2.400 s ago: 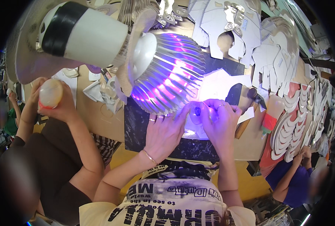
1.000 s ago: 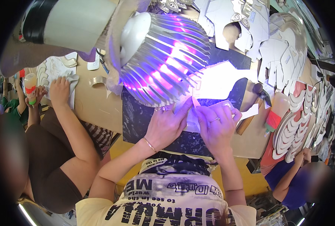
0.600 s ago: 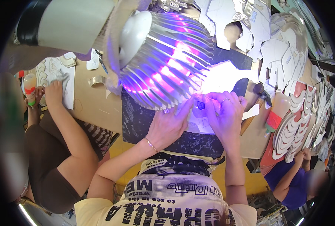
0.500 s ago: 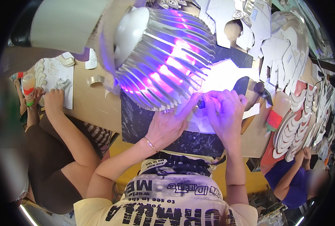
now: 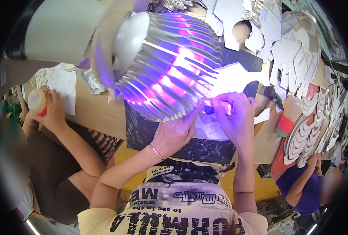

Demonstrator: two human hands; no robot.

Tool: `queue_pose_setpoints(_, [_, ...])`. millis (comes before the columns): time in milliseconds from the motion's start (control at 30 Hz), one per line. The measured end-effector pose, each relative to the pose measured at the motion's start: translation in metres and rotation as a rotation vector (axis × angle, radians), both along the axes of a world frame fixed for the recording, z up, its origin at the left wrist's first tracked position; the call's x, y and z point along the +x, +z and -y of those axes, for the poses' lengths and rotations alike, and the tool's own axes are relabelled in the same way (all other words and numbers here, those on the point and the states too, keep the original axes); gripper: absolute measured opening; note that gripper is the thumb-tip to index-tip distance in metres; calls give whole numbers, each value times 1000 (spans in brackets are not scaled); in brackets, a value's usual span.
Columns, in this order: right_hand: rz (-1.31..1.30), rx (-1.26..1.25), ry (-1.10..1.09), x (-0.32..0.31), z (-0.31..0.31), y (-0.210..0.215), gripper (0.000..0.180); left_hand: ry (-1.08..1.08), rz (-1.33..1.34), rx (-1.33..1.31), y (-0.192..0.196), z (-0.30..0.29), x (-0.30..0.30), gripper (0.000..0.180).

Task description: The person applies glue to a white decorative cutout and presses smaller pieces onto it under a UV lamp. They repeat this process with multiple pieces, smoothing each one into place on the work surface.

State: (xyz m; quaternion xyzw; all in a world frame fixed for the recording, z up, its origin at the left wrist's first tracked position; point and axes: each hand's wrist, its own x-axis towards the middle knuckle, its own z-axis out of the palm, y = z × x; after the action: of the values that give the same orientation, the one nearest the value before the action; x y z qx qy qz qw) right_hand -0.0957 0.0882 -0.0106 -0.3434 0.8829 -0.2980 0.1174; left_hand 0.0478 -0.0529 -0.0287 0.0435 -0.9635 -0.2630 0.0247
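My left hand [image 5: 174, 133] rests under the lamp's rim, its forefinger stretched toward the brightly lit spot; the lamp hides its other fingers. My right hand [image 5: 238, 117] is closed in a pinch beside it. At the right fingertips shows a small dark-ended item [image 5: 209, 110], with a pinkish glint behind it; its kind is too small to make out. Below the fingertips lie pale flat pieces [image 5: 211, 130] on a dark marbled slab [image 5: 174, 148]. A large finned metal lamp [image 5: 170, 70], glowing violet, hangs over the work and covers part of it.
Right of my hand are a hammer [image 5: 274, 96] and a glue bottle with a red band [image 5: 286, 121]. Stacked white cut-out pieces [image 5: 295, 62] and curved strips [image 5: 305, 133] fill the right side. A co-worker's hand [image 5: 54, 107] holds a bottle [image 5: 37, 102] at left; another person [image 5: 303, 192] sits right.
The lamp has shifted slightly left and down in the picture. My right fingers have turned a little, showing more of the dark-ended item. The co-worker at left has raised the bottle.
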Motion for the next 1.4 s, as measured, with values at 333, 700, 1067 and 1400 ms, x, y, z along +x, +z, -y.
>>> queue_pose_setpoints(333, [121,97,-49,-7,6,5,18,55,100,2,12,-3,-4,62])
queue_pose_setpoints(700, [22,118,-162,7,8,11,19,118,30,-49,2,-17,-15,58])
queue_pose_setpoints(1067, [-363,87,-102,27,-2,4,11,106,-58,-115,-8,-20,-13,60])
queue_pose_setpoints(1400, [-146,18,-103,10,-4,-8,10,112,-19,-122,-7,-21,-12,60])
